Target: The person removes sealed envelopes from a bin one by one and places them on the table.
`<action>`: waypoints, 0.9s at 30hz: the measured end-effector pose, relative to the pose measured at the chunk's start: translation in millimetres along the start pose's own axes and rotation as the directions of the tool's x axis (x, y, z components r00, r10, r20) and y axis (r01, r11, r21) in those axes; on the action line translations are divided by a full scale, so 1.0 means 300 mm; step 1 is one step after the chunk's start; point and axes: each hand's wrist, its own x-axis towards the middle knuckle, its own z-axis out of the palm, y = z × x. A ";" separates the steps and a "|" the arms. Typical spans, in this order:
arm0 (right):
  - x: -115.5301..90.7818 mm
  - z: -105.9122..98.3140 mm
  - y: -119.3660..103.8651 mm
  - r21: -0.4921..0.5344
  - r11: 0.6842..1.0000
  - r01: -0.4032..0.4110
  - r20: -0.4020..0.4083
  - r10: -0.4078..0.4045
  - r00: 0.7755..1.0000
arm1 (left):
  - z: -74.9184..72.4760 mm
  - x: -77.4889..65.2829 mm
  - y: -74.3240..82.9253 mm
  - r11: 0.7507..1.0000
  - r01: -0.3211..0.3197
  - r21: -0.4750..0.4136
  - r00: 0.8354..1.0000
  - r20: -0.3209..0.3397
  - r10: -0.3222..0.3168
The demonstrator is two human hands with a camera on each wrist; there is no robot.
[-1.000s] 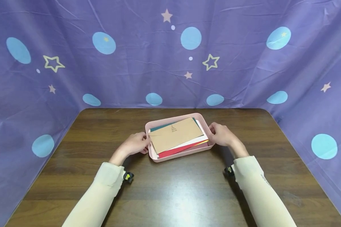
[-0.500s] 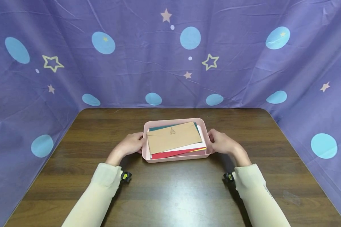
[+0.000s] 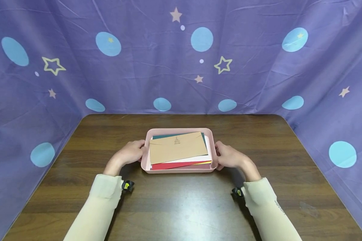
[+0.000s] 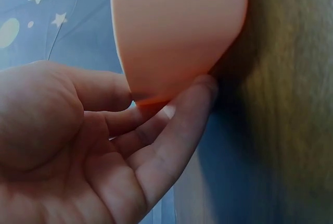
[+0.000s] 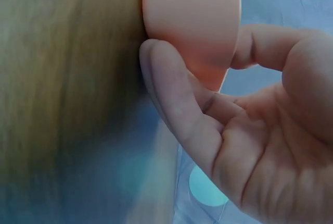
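A shallow pink tray sits level near the middle of the wooden table. Stacked in it are a tan envelope with a small printed picture on top, then a dark teal one, a white one, a red one and a sliver of yellow. My left hand grips the tray's left end, thumb over the rim and fingers against the outer wall. At the opposite end my right hand holds the tray the same way, its fingers low on the wall.
The brown table has rounded far corners. Behind and beside it hangs a purple curtain printed with stars and blue dots. Dark straps with a yellow patch show at both wrists.
Both hands have moved the tray left and slightly nearer. It has turned from a slant to lie square with the table's far edge. The envelopes stay inside it.
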 end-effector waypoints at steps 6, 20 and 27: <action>0.003 0.032 -0.023 -0.028 0.999 -0.028 0.010 0.028 1.000 | -0.023 -0.012 -0.019 1.000 0.017 -0.017 1.000 0.025 -0.017; 0.018 0.098 -0.057 -0.108 0.994 0.019 0.002 -0.019 1.000 | -0.083 -0.039 -0.048 0.999 0.051 0.001 0.996 0.078 -0.050; 0.024 0.121 -0.070 -0.145 0.988 0.046 0.011 -0.045 0.999 | -0.108 -0.061 -0.063 0.995 0.084 -0.063 0.987 0.146 -0.074</action>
